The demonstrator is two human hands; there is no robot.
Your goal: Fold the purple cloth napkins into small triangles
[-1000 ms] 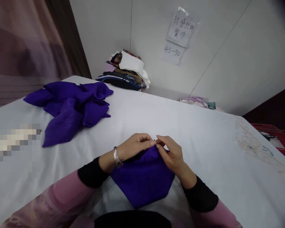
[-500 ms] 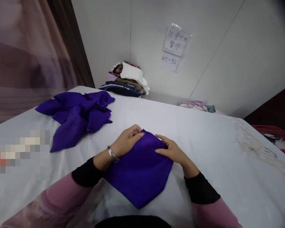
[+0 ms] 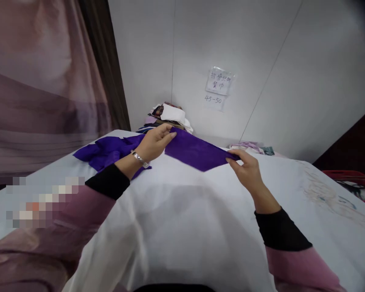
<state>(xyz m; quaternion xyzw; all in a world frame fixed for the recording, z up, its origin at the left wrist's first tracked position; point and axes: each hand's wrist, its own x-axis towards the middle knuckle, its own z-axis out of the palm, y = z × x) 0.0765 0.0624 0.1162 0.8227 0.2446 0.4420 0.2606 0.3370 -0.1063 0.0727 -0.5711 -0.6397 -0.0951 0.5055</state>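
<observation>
A purple cloth napkin (image 3: 197,152) is stretched between my two hands, held up above the white-covered table (image 3: 200,227). My left hand (image 3: 156,142) pinches its upper left corner between thumb and fingers; a silver bracelet circles that wrist. At the right corner my right hand (image 3: 246,166) has the napkin pinched the same way. The napkin's upper edge slopes down to the right, and its lower part comes to a blunt point. Behind my left hand and forearm lies a crumpled heap of purple cloths (image 3: 106,152), partly hidden by them.
Against the wall stands a stack of folded clothes (image 3: 172,115). Lilac and grey-green cloth (image 3: 249,147) shows past the table's far edge. A paper sign (image 3: 219,81) hangs on the wall. A red basket (image 3: 340,175) is beyond the right edge, a pink curtain (image 3: 42,65) at left.
Both hands have lifted the napkin off the table and carried it forward. They have moved farther apart, drawing its edge out between them. The camera view has tipped upward.
</observation>
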